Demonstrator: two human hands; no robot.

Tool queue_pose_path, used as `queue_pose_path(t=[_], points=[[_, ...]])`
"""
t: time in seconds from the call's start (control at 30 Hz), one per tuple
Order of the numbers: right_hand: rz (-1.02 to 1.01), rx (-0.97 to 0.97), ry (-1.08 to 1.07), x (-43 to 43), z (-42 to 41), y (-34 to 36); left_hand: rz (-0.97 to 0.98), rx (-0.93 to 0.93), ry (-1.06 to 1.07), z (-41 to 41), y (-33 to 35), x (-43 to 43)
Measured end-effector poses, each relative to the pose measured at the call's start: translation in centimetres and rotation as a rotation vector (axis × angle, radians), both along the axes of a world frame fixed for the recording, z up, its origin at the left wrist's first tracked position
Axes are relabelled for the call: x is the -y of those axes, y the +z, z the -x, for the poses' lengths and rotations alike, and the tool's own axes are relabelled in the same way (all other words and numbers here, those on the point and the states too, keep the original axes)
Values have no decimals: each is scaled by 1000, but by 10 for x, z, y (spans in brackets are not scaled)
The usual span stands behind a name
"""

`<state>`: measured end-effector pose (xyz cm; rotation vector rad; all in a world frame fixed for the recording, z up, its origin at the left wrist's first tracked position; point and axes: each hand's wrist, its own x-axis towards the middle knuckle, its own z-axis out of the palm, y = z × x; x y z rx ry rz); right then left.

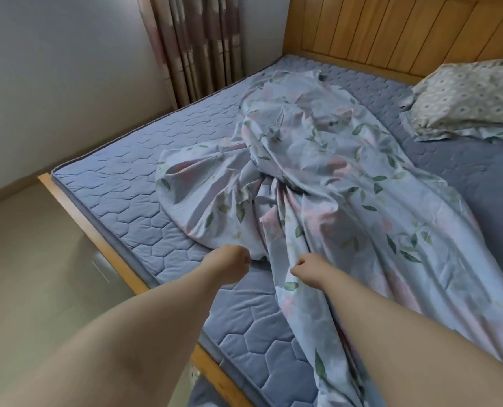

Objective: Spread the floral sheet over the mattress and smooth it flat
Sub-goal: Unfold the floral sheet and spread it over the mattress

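Head view: pale blue floral cotton sheet [317,177] lies bunched and wrinkled down the middle of the blue quilted hexagon-stitched mattress [121,177], most of the mattress bare. Left hand [229,264] closed at the sheet's near edge, fingers curled in, grip unclear. Right hand [307,267] fingers pinching a sheet fold. Patterned grey pillow [467,98] by the wooden slatted headboard [391,27].

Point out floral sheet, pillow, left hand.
floral sheet [317,160], head view, on its bunched middle.
pillow [467,98], head view, centre of the patterned cover.
left hand [229,265], head view, back of the closed hand at the sheet's edge.
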<state>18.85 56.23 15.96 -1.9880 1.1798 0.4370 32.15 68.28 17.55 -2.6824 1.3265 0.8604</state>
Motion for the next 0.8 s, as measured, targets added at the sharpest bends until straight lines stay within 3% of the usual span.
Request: queue_pose_path(t=[0.23,0.6,0.7,0.8], points=[[-51,-86,-230,9,-74,-45,-96,-86,-98,-92,-37,25],[-78,-172,-272,23,-142,-110,-121,-293,-222,-161,-112,75],[-86,-192,-295,32,-149,-123,-134,-444,-96,-164,-127,85],[-76,-183,-271,43,-155,-135,-80,-760,254,-162,-143,100]])
